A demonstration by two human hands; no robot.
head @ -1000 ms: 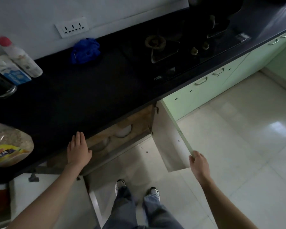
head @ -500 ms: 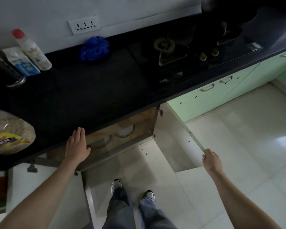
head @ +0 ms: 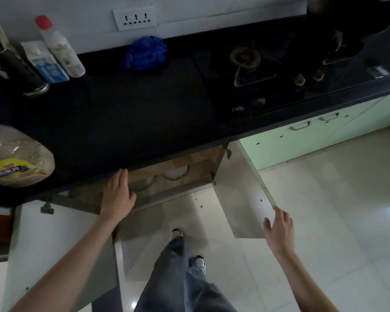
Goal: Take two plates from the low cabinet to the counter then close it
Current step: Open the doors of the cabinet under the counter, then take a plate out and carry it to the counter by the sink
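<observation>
Left hand (head: 118,197): lying straight-fingered, gripping nothing, tips reaching the front edge of the counter (head: 122,122).
Right hand (head: 279,228): hovering with fingers spread, holding nothing, just beside the outer corner of the open door (head: 241,199).
Plates (head: 175,173): sitting inside the low cabinet (head: 189,162), beneath the counter's front edge, just right of the left fingertips and well apart from the right hand.
Nearer hand: I'm judging the left.

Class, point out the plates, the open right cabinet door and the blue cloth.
plates (head: 175,173): head view, visible white rim.
right cabinet door (head: 241,194): head view, inner face.
blue cloth (head: 148,52): head view, middle of the bundle.

head cam | steep downward, forward | near counter (head: 144,113) edge, open cabinet (head: 178,176) below
</observation>
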